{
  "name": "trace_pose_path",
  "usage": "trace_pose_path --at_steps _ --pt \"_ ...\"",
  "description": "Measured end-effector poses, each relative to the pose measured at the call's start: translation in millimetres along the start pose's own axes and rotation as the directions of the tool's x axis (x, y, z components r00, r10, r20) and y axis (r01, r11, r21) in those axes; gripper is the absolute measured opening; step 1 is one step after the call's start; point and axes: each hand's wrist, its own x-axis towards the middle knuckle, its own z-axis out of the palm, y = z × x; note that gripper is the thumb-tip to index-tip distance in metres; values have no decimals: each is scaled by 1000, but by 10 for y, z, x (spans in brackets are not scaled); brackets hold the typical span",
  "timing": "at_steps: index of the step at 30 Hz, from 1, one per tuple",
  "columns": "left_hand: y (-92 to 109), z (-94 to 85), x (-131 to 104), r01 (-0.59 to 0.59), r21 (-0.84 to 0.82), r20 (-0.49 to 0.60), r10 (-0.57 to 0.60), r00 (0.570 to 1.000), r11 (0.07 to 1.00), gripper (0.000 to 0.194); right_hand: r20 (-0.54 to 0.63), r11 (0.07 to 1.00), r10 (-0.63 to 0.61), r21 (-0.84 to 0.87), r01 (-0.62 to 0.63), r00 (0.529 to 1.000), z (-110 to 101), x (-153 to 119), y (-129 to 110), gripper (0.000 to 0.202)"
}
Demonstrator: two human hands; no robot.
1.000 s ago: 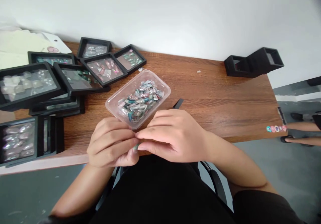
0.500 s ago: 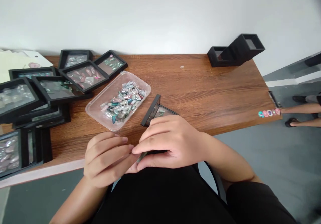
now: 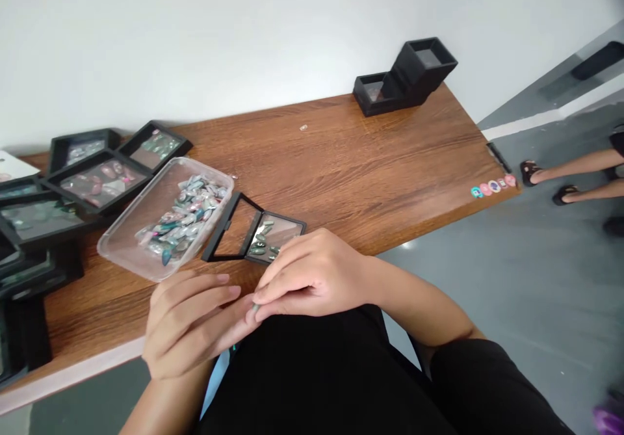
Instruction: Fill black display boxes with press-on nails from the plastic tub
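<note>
My left hand and my right hand meet at the table's front edge, fingertips together. Pinched between them is a small greenish press-on nail, mostly covered by the fingers. Just beyond my right hand a hinged black display case lies open, its clear lid tilted up on the left. Several green press-on nails rest on its grey inside, partly hidden by my right hand. Beyond my left hand stands a clear plastic tub holding a heap of wrapped, mostly green and pink nails.
Black cases with nails pile up at the left, overlapping one another. Black cases are stacked at the back right, against the wall. Round stickers line the right table edge near a dark pen-like object. Another person's legs show beyond.
The camera view has turned to the right, so the table's things sit further left. The open case is less covered by my right hand now. Both hands still pinch the nail.
</note>
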Motion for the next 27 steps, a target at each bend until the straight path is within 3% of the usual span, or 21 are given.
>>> trace_pose_path --at_steps 2,3,16,21,27 --pt "20 41 84 -209 21 -33 210 977 978 30 -18 1000 4 6 -4 1000 -14 -27 16 17" --pt "23 56 110 -254 24 -46 255 966 967 29 -29 1000 8 9 -8 1000 -16 -36 22 17" --pt "-72 68 1 -276 -12 -17 275 961 961 25 -100 999 -32 6 33 994 65 3 121 13" --pt "90 89 -128 -262 40 102 257 961 964 15 -188 996 92 38 -86 978 -96 -137 100 9" --pt "205 124 -294 -201 115 167 181 969 973 19 -305 950 274 -65 -306 912 -308 -462 210 10"
